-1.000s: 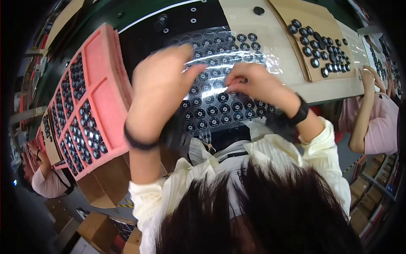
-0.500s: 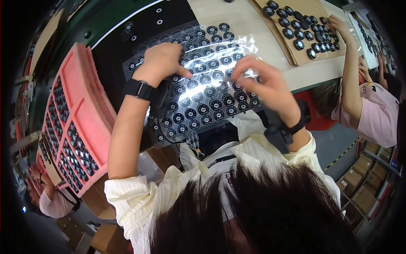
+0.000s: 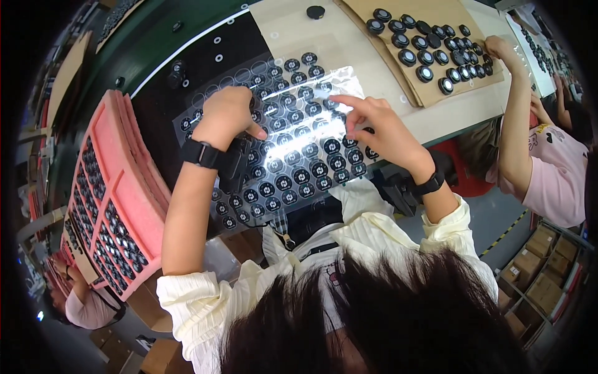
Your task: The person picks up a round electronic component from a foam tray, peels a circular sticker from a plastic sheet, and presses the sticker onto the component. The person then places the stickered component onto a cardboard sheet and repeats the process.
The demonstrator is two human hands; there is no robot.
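Note:
A clear, glossy plastic sheet [image 3: 293,209] with rows of round black disc stickers lies in front of me, partly washed out by glare. At its upper left, several clear circles show no black disc. My left hand [image 3: 227,115] rests on the sheet's left part, thumb stretched out to the right; its other fingers are mostly hidden beneath the hand. Over the sheet's right edge, my right hand [image 3: 385,128] has its index finger pointing left and its thumb apart below it. Nothing shows between those fingers.
Stacked pink foam trays [image 3: 115,134] holding black round parts stand at the left. Black round parts sit on a cardboard sheet [image 3: 405,78] at the far right, where a co-worker's hand [image 3: 501,50] reaches in. A single black round part [image 3: 316,12] lies at the far edge.
My right hand has gone from a blurred, bunched pose to a steady one with the index finger extended left. The view has shifted slightly; my left hand stays on the sheet.

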